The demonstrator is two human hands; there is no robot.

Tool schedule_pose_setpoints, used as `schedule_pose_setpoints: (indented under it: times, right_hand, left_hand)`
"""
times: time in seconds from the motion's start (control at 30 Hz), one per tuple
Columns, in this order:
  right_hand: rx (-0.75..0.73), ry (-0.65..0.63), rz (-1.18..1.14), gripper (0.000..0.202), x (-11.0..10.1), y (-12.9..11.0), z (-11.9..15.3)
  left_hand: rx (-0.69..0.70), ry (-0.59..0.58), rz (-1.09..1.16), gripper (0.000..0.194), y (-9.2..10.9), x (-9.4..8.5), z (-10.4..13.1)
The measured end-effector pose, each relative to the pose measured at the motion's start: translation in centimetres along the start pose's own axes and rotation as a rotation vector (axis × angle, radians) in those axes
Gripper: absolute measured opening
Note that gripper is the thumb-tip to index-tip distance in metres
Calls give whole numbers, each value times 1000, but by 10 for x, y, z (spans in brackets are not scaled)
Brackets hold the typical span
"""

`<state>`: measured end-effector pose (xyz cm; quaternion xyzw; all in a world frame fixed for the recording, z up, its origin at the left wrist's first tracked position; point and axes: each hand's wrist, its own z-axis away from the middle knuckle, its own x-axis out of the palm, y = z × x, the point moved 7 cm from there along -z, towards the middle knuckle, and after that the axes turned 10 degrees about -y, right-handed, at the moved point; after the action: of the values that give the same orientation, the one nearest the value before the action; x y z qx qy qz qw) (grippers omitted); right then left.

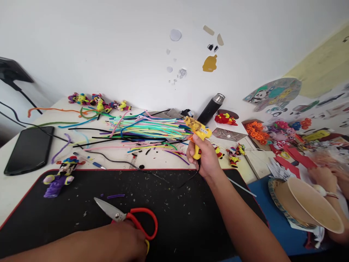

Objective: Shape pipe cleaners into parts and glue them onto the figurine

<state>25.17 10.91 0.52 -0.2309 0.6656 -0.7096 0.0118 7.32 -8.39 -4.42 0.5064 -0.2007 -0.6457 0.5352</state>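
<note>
My right hand (204, 154) is wrapped round a yellow hot glue gun (196, 129), lifted above the back of the black mat (191, 218), with its cord hanging down. At the bottom my left hand (125, 240) lies over the scissors (144, 218), covering part of their red handles. A bit of something yellow (147, 246) shows under this hand, whose fingers are hidden. The scissor blades point up and left. Near them lies a short purple pipe cleaner piece (116, 196). A purple figure (60, 178) with a masked face rests at the mat's left.
Behind the mat spreads a heap of coloured pipe cleaners (149, 127). A phone (29, 150) lies at left, a black flask (211, 108) leans at the back. Another person's hands (324, 178) are at right, beside a round tan lid (313, 203).
</note>
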Motion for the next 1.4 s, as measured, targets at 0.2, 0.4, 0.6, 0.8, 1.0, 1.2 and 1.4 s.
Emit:
schedule_pose_setpoints:
  times: [0.2, 0.4, 0.6, 0.8, 1.0, 1.2, 1.4]
  right_hand:
    - [127, -78, -21, 37, 18, 36, 8]
    - [120, -101, -58, 35, 26, 39, 8]
    - [131, -150, -77, 34, 37, 46, 8]
    - [129, -167, -142, 37, 50, 73, 3]
    - [53, -229, -232, 40, 60, 74, -9]
    - [6, -282, -322, 42, 71, 55, -17]
    - [17, -218, -309, 44, 64, 73, -24]
  left_hand:
    - [-23, 116, -15, 32, -3, -11, -8]
    - [122, 434, -213, 25, -17, -24, -16]
    - [224, 663, -121, 25, -33, -35, -14]
    - [89, 872, 641, 17, -66, -88, 2]
    - [260, 1156, 1021, 38, -82, -157, 22]
    - [365, 1171, 1219, 45, -83, -180, 11]
    - [361, 1155, 1244, 41, -81, -177, 0]
